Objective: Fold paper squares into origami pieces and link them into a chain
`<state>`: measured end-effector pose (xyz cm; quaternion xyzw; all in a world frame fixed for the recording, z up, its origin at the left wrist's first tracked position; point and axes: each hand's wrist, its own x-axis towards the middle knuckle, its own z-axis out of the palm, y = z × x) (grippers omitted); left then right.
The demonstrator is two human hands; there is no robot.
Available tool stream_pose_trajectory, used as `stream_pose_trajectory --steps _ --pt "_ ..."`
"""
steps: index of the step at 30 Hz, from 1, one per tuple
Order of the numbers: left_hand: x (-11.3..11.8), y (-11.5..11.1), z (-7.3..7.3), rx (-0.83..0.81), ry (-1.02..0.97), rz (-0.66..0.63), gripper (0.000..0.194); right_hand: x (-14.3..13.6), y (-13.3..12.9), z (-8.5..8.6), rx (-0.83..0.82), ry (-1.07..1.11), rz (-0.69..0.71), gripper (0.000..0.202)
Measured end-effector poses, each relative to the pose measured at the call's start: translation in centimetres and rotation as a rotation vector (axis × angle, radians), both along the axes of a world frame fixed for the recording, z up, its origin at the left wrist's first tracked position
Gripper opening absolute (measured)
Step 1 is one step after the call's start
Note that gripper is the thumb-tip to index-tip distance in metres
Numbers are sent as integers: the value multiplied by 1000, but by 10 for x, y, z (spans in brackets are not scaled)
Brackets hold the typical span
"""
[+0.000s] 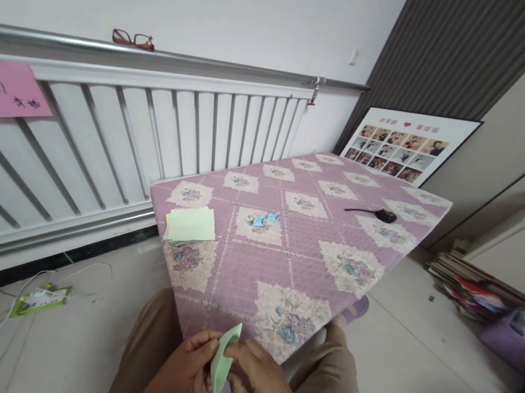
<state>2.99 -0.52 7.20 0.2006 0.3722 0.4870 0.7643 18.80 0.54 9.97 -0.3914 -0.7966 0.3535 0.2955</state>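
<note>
A piece of light green paper, folded to a pointed shape, is held upright between both hands above the near edge of the table. My left hand pinches its left side between thumb and fingers. My right hand grips it from the right, the index finger and thumb against the paper. Beyond the hands, a small folded blue paper piece lies on the floral tablecloth. To the left sits a stack of pale green paper sheets with a bit of yellow showing at its edge.
A black object with a thin strap lies on the far right of the table. A white radiator runs along the left, with a pink note on it and glasses on its pipe. A framed photo board leans behind.
</note>
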Motion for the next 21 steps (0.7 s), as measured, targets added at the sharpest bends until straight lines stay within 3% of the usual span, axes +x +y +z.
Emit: stream_pose_trajectory --steps 8,15,18,21 --pt "1 -3 1 47 102 -76 40 -3 2 5 -61 55 51 17" --pt "-6 -1 13 167 468 -92 34 4 0 7 -90 104 -31 11" --pt "-15 0 20 235 479 -64 37 6 -1 10 -131 104 -45 12" --pt "-23 3 23 399 436 -118 32 8 -2 10 -180 114 -38 13"
